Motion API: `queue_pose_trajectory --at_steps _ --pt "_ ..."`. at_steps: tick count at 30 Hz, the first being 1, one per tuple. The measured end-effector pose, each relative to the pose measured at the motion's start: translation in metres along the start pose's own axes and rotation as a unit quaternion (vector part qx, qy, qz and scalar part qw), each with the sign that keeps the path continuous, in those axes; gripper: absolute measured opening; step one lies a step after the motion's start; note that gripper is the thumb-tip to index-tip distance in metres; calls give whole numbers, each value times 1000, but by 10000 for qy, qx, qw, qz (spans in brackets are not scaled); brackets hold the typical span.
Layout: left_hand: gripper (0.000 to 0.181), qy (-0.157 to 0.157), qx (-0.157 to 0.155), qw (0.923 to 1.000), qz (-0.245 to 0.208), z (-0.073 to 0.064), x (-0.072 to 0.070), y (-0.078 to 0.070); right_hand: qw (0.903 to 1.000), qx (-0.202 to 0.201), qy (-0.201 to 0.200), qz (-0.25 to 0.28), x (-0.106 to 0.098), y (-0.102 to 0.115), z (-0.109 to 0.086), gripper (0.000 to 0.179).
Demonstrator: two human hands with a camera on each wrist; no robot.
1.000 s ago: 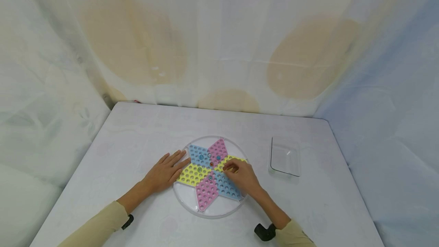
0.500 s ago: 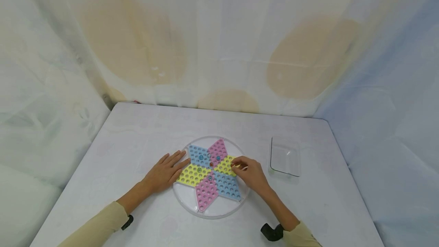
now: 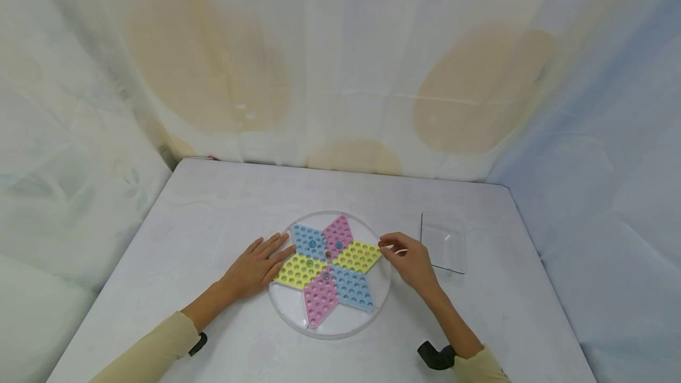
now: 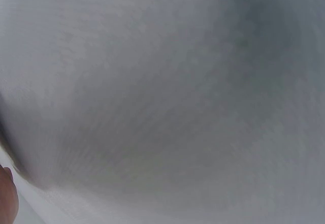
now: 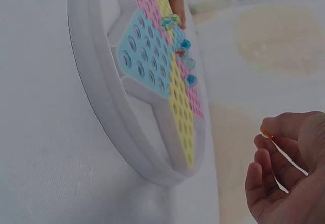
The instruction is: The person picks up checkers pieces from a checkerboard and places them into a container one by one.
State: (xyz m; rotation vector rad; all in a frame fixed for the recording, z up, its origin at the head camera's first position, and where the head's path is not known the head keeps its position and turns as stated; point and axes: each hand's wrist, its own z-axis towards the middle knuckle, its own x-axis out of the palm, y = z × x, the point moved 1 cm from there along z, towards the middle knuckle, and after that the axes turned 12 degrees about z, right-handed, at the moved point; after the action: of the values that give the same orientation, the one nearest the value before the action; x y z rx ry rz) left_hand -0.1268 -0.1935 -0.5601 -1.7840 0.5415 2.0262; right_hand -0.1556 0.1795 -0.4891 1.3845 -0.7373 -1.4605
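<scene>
A round Chinese checkers board [image 3: 357, 257] with pink, blue and yellow star points lies on the table. Several glass marbles sit near its middle, among them a blue marble [image 3: 339, 245] and a red marble [image 3: 328, 255]. My left hand [image 3: 255, 268] rests at the board's left rim, fingers straight and spread. Thumb and index finger of my right hand [image 3: 409, 259] pinch an orange marble [image 5: 265, 131] above the board's right edge, near the yellow tip. The left wrist view shows mostly a blurred pale surface, with a bit of skin [image 4: 7, 198] at lower left.
A clear square container [image 3: 421, 229] stands on the white table [image 3: 505, 288] just right of the board, beyond my right hand. Pale curtains [image 3: 340, 75] hang at the back and both sides.
My right hand has moved right, from over the yellow point's inner part to the board's right edge, with the marble pinched. My left hand and the board have stayed in place.
</scene>
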Motion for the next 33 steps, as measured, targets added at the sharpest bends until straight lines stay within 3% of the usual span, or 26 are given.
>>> queue_pose_trajectory --at_steps 14,29,33 --pt "51 -77 -6 10000 22 0 2 0 9990 -14 -300 -336 -33 -6 3 20" --pt "51 3 54 10000 -21 1 -5 1 9968 -205 -513 -574 -69 -25 17 17" --pt "51 14 63 10000 -41 1 -4 1 9957 -100 -601 -694 -79 -33 20 18"
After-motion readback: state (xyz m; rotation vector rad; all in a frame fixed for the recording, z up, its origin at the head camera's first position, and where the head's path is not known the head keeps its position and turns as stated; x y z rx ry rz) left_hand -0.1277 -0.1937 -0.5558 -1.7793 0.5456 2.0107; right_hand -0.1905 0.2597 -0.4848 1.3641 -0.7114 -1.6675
